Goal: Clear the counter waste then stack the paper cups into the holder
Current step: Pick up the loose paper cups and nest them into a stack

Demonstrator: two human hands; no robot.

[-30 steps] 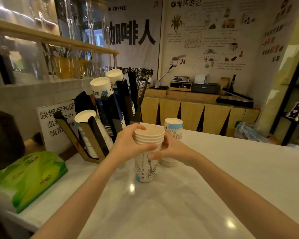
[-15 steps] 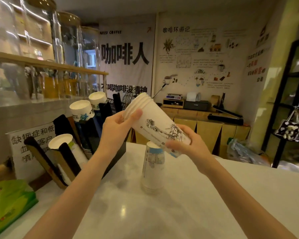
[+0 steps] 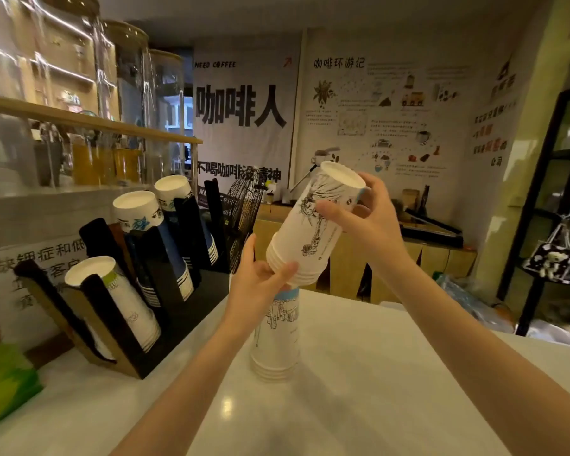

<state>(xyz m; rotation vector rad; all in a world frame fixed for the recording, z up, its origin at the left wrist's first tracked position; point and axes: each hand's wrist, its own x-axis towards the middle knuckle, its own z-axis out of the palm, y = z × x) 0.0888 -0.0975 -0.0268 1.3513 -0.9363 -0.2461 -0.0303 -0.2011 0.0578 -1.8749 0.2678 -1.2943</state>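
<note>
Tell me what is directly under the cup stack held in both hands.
Under the held cup stack stands an upside-down blue-banded cup stack on the counter. Its top is hidden by the left hand.

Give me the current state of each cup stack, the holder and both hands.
held cup stack: upside down, tilted, lifted
counter cup stack: upside down, standing on counter
cup holder: three slots filled
left hand: gripping held stack's rims
right hand: gripping its base end

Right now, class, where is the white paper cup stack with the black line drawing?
Mid-frame, the white paper cup stack is held upside-down by both hands above the blue-banded cup stack.
</note>
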